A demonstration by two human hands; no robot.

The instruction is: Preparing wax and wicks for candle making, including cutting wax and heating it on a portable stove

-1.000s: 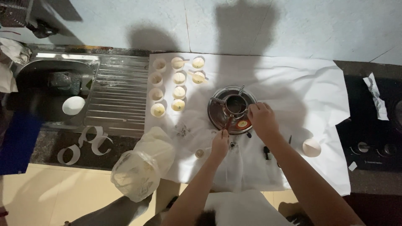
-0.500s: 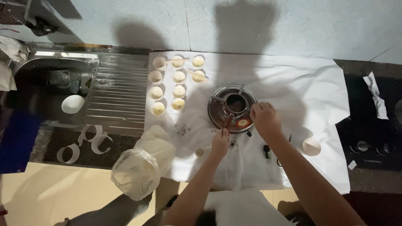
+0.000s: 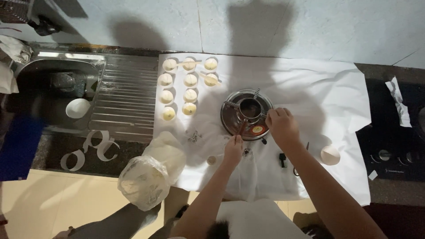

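A round, shiny metal pan [image 3: 230, 116] sits on a wrinkled white sheet [image 3: 318, 88] spread over the dark tabletop [image 3: 53, 152]. Inside the pan stands a small metal pot [image 3: 250, 109] holding dark liquid. The left hand [image 3: 233, 150] has its fingers pinched around a thin reddish stick [image 3: 241, 129] whose far end rests at the pot's near rim. The right hand [image 3: 282, 127] curls over the pan's right edge (its fingers are bent closed, though what they grip cannot be told).

Left of the pan, ten small round white cups [image 3: 190, 94] stand in three short rows, each filled with pale, waxy yellow-white stuff; two in the back carry thin sticks laid across them. A crumpled clear plastic bag [image 3: 146, 179] bulges over the tabletop's near edge. A ribbed steel drainboard [image 3: 126, 104] adjoins a sink [image 3: 57, 73] containing a white bowl [image 3: 78, 108]. One more white cup [image 3: 330, 155] stands right of the forearm.
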